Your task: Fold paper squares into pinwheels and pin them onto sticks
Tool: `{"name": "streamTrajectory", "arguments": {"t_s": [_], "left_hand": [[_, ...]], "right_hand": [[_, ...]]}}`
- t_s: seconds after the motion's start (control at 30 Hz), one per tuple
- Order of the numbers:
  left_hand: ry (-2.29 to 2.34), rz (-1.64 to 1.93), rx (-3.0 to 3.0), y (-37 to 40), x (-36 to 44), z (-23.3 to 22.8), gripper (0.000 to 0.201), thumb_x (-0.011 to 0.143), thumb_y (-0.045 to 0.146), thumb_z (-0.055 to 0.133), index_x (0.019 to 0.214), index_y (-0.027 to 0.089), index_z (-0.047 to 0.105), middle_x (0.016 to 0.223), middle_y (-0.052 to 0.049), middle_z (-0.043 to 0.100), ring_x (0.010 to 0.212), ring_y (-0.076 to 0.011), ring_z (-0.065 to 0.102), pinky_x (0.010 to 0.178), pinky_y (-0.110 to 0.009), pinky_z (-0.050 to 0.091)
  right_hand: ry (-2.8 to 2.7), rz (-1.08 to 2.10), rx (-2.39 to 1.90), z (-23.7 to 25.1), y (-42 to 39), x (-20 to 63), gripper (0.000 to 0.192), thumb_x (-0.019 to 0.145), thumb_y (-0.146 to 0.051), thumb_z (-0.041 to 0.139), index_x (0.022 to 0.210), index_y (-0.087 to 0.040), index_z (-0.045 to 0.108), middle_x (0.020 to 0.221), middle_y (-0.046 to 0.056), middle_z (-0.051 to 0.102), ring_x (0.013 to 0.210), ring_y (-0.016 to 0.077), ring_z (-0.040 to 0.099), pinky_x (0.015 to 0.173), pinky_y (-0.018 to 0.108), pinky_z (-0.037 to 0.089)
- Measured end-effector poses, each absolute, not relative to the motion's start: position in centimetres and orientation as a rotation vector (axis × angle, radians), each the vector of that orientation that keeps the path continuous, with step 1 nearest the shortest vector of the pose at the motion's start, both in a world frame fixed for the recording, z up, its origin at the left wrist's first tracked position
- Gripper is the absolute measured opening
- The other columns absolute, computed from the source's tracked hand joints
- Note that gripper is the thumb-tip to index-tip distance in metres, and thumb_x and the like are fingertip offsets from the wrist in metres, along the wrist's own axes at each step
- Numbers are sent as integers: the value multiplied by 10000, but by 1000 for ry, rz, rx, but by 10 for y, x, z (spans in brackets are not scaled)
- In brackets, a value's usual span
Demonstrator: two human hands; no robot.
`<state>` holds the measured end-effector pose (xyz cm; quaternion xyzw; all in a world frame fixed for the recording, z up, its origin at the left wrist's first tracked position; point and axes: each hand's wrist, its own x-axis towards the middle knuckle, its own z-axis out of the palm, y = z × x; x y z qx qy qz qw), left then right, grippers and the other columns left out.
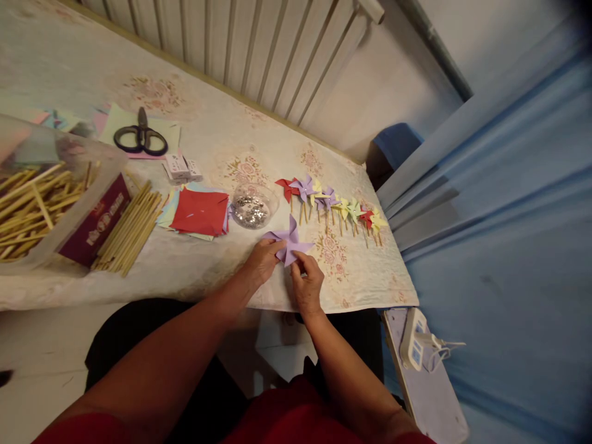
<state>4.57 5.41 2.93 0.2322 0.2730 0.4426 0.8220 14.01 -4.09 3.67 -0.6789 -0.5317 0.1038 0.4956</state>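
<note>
A purple paper pinwheel (290, 242) is held between both hands above the table's front edge, its blades folded in toward the middle. My left hand (264, 262) pinches it from the left, thumb near the centre. On the lower right, my right hand (307, 277) has its fingers closed at a blade; whether a stick is behind the paper I cannot tell. Just beyond sits a clear round dish (253, 206) of small shiny metal pieces. To its left lies a stack of coloured paper squares (201, 211), red on top. Finished pinwheels on sticks (327, 198) lie in a row at the right.
At the left stand a plastic box (99, 222) of sticks and a pile of loose sticks (132, 231). Scissors (141, 137) rest on paper near small white boxes (179, 168). A radiator (240, 46) lines the back; a blue curtain (499, 246) and power strip (414, 339) are right.
</note>
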Motion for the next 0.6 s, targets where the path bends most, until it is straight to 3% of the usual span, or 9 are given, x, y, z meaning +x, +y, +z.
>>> {"name": "streamTrajectory", "arguments": {"t_s": [0.33, 0.6], "left_hand": [[532, 896, 567, 53, 43, 29, 248, 608, 289, 813, 730, 132, 665, 642, -17, 634, 533, -118, 533, 507, -250, 407], [546, 896, 614, 53, 45, 29, 245, 625, 280, 811, 652, 157, 601, 608, 3, 593, 523, -110, 527, 508, -245, 407]], "right_hand": [[-924, 612, -1646, 51, -23, 129, 184, 830, -391, 625, 789, -219, 680, 614, -59, 590, 445, 105, 491, 475, 249, 397], [-773, 704, -1659, 60, -12, 124, 203, 767, -390, 660, 681, -212, 613, 529, -64, 569, 401, 98, 466, 412, 237, 333]]}}
